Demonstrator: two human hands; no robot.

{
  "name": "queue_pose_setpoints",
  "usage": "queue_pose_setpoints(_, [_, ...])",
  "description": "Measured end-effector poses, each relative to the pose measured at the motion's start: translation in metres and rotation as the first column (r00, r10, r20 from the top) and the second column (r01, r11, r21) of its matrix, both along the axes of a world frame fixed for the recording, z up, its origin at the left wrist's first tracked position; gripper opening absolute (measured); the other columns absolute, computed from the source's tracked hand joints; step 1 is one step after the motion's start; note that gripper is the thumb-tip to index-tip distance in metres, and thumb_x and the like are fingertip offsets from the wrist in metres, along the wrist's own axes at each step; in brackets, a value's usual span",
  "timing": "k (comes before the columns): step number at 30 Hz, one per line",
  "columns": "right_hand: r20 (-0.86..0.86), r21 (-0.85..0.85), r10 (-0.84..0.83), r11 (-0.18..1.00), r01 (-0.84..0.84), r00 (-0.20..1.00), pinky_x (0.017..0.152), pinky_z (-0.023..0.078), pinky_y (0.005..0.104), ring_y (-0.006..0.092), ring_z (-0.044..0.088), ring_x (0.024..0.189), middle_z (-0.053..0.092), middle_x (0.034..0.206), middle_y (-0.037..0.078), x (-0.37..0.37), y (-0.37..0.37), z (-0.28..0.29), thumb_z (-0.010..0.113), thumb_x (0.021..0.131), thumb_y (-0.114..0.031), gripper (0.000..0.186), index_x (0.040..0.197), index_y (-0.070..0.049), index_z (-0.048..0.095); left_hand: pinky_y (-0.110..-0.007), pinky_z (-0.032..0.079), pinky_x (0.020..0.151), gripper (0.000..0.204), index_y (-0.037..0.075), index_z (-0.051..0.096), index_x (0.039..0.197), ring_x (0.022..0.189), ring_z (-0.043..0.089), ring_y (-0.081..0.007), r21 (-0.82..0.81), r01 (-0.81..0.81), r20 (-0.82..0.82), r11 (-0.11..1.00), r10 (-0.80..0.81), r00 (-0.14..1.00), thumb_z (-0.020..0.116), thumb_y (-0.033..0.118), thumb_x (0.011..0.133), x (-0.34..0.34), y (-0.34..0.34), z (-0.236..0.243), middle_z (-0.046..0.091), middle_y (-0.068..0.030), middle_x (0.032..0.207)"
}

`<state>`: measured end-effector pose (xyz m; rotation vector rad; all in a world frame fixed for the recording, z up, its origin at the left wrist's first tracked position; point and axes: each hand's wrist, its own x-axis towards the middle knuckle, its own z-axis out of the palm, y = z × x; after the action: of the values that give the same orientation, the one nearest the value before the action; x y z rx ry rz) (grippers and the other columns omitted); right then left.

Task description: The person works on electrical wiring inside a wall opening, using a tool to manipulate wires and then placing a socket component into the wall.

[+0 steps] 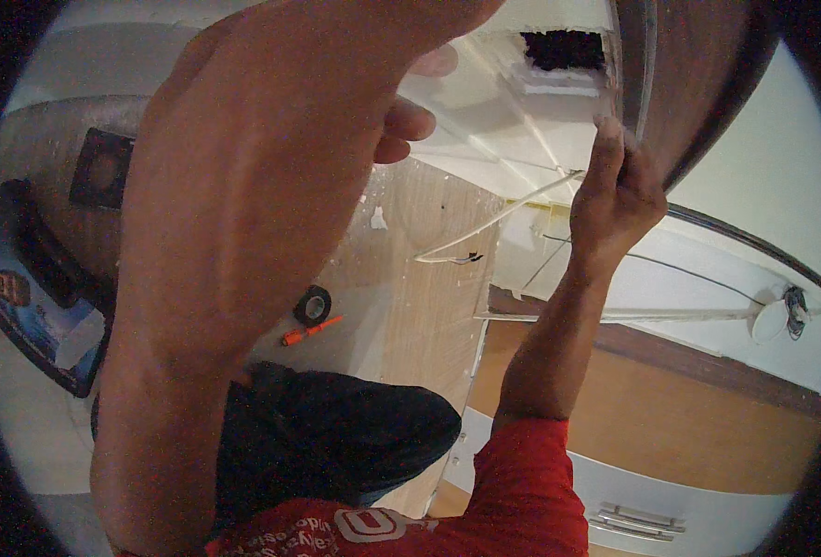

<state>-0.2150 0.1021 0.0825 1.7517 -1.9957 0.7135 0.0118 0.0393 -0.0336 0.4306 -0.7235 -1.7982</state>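
My left hand (271, 139) is very close and large, its back toward me. Several fingers show at its right side, bent and apart, with nothing visible in them; the rest run out of the top edge. At the upper right my right hand (622, 190) is closed on the lower edge of a dark brown panel (694, 70), thumb pointing up, the other fingers mostly hidden. Beside the panel, a pale surface has a rough-edged rectangular hole (564, 50). A white cable (494, 221) with stripped dark ends hangs near my right wrist.
A black tape roll (313, 304) and an orange screwdriver (310, 331) lie on the light surface by my knee (364, 418). Left are a blue printed package (34, 320) and a dark square item (102, 167). Coiled black wire (794, 311) and a drawer handle (638, 522) are right.
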Motion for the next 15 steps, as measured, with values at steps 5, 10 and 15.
queue_pose_setpoints(5, [-0.084,0.044,-0.151,0.987,0.155,0.985,0.057,0.042,0.0241,0.0063,0.050,0.062,0.062,0.067,0.000,-0.009,0.015,0.004,0.065,0.095,-0.017,0.021,0.088,0.001,0.071,-0.040,0.057,0.076,0.042,0.009,0.053,0.135,0.088,0.068,-0.0265,-0.009,0.005,0.008,1.000,-0.005,1.000,0.046,0.029,0.100,0.003,0.000,-0.001,0.064,-0.0167,0.119])
queue_pose_setpoints(10, [0.029,-0.008,0.077,0.997,-0.077,0.997,0.057,0.043,0.0239,0.0064,0.050,0.062,0.062,0.066,0.000,0.001,-0.002,-0.002,0.066,0.095,-0.017,0.020,0.091,0.001,0.072,-0.040,0.057,0.076,0.042,0.010,0.054,0.135,0.088,0.068,-0.0264,-0.014,-0.003,0.017,1.000,0.003,1.000,0.046,0.029,0.099,0.005,0.002,-0.001,0.064,-0.0166,0.119])
queue_pose_setpoints(15, [-0.053,0.039,-0.183,0.982,0.185,0.982,0.056,0.041,0.0243,0.0061,0.049,0.062,0.061,0.065,-0.001,-0.021,0.020,0.005,0.065,0.095,-0.017,0.021,0.089,0.001,0.072,-0.040,0.057,0.076,0.041,0.010,0.054,0.135,0.088,0.068,-0.0263,-0.028,0.009,0.027,1.000,-0.008,1.000,0.046,0.029,0.099,0.004,0.001,0.002,0.064,-0.0165,0.118])
